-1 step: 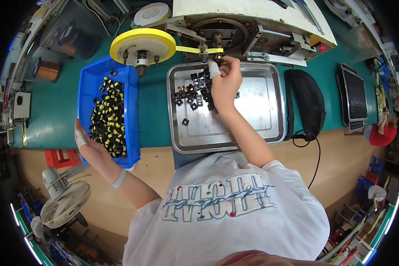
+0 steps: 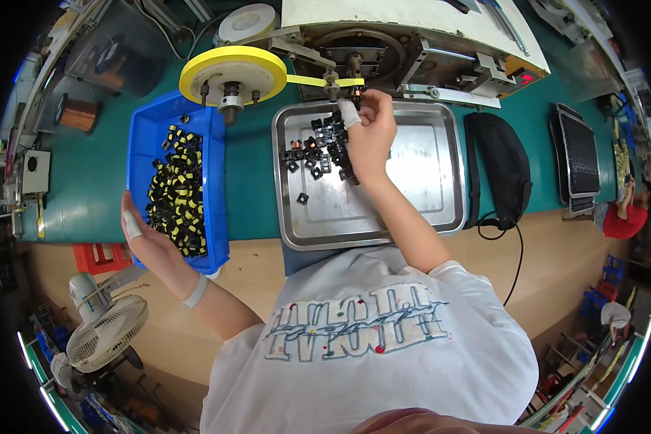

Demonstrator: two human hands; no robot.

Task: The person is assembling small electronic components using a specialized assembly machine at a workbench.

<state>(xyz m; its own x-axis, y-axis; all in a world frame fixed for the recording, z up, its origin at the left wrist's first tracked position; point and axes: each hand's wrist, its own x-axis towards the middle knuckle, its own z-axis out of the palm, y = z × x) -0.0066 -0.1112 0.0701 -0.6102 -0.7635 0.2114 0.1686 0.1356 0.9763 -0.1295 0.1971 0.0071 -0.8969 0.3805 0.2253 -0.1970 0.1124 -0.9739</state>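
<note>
At your 10 o'clock, nearest: your left hand [image 2: 153,244] lies with fingers extended along the outer left wall of a deep blue plastic bin [image 2: 215,181], gripping no part that shows; likely a resting or steadying touch. Bin holds heaped small black bobbins with yellow wraps [image 2: 176,189].

At 12 o'clock: shallow silver metal tray [image 2: 419,206]. Loose black-and-copper bobbins [image 2: 324,148] lie toward its 11 o'clock side, presumably for short reach. Over its far rim: your right hand [image 2: 372,136], thumb and index curled close about a small black bobbin with copper winding [image 2: 356,92]. It sits by the thumb tip, left of the index; cannot tell whether pinched or merely touched.

Farther, 11 o'clock: yellow tape strip [image 2: 307,80] runs from a large yellow-rimmed reel [image 2: 273,74], apparently placed for a straight run to that bobbin.
</note>
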